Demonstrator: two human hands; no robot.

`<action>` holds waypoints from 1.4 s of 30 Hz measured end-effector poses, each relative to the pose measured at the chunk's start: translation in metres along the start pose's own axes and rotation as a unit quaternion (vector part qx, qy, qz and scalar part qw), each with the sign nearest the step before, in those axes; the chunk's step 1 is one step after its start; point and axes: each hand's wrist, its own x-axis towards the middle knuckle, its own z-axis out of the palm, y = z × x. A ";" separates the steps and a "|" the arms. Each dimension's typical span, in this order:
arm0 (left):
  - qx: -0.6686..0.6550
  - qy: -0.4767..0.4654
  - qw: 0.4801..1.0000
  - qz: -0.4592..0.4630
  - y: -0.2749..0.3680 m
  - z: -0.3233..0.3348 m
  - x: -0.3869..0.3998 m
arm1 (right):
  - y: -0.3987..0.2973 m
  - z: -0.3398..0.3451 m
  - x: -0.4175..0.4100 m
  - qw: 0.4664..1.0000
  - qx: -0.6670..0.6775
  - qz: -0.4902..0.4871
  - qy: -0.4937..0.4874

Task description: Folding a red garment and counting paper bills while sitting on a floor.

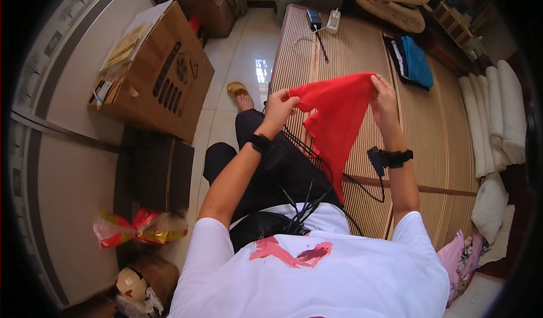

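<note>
A red cloth (339, 106) is stretched between my two hands above a striped bamboo mat (424, 148). My left hand (281, 108) pinches its upper left corner between thumb and fingers. At the upper right corner, my right hand (384, 97) grips the cloth the same way. The top edge runs nearly straight from hand to hand, while the rest hangs down to a narrow point near my lap. Both wrists wear black straps with small devices, and black cables run from them across my lap.
Folded dark and blue clothes (417, 62) lie on the mat at the upper right. A power strip (333, 21) and a black power bank (314, 19) with cables are at its far end. Rolled white bedding (509, 110) lines the right side. A large cardboard box (169, 72) stands at the left.
</note>
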 end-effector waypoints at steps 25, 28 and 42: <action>0.097 -0.006 0.956 0.276 0.169 -0.008 0.031 | -0.127 -0.006 0.071 0.978 -0.029 0.002 -0.205; 0.149 0.037 0.940 0.304 0.178 -0.008 0.024 | -0.135 -0.001 0.071 0.965 -0.090 -0.025 -0.245; 0.360 0.102 0.871 0.319 0.195 -0.010 -0.002 | -0.144 0.007 0.072 0.839 -0.442 -0.117 -0.295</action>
